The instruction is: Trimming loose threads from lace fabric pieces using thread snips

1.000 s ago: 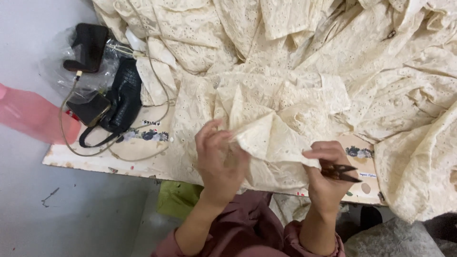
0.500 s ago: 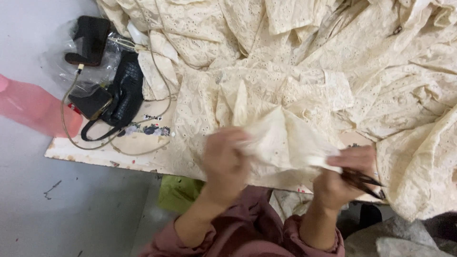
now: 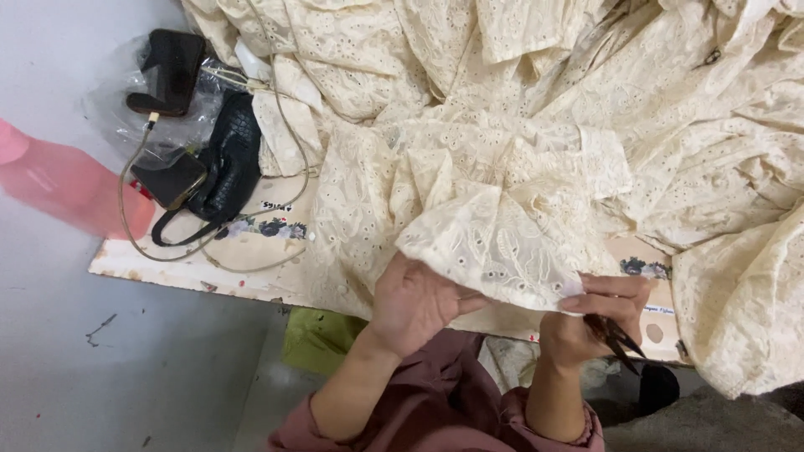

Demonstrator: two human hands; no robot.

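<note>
The person's left hand (image 3: pixel 416 303) lay palm up under the near edge of a cream eyelet-embroidered cotton garment piece (image 3: pixel 494 251), its fingers curled up around the folded hem and gripping the cloth from beneath. The right hand (image 3: pixel 590 316) pinched the same hem a little further along between thumb and forefinger, at a small white tag or thread end on the edge, while its other fingers were closed round a pair of small dark thread snips (image 3: pixel 615 336), whose blades pointed down and away from the cloth. The held piece was lifted slightly off the table and stretched between the two hands, just above the near edge of a worn white worktable with a flowered strip along its front (image 3: pixel 251 238). Behind it, a large heap of the same cream eyelet fabric (image 3: pixel 536 92) covered most of the tabletop and spilled over the right side. At the left end of the table lay a black textured handbag with a strap (image 3: pixel 222 172), a dark phone (image 3: pixel 170 178) touching it, and a black pouch (image 3: pixel 167 71) resting on crumpled clear plastic, with a pale cable (image 3: pixel 134 209) looping among them. Well to the left, on the grey floor (image 3: pixel 100 368), was a blurred pink shape (image 3: pixel 59 180). Both forearms came out of dusty rose sleeves (image 3: pixel 435 414), and a green cloth (image 3: pixel 322 339) showed under the table edge near the left wrist.
</note>
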